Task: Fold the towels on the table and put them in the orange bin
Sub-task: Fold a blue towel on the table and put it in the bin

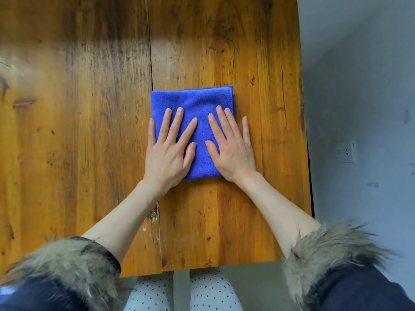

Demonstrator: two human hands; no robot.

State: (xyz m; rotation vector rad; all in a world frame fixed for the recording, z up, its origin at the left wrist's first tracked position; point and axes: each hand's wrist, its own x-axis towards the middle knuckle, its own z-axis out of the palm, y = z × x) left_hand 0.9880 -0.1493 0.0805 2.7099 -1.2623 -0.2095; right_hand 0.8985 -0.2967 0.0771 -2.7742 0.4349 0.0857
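Blue towel point(193, 113), folded square, lies flat on the wooden table point(89, 131). Left hand point(167, 151) covers its 7 o'clock corner; right hand point(233, 151) covers its 5 o'clock corner. Both palms press down, fingers straight and spread, pointing toward 12 o'clock. Neither hand pinches the cloth.

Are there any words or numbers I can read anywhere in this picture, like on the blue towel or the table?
No words or numbers can be read anywhere.
The blue towel shows no label.
The table has only wood grain and stains.
The wall socket bears no readable marking.
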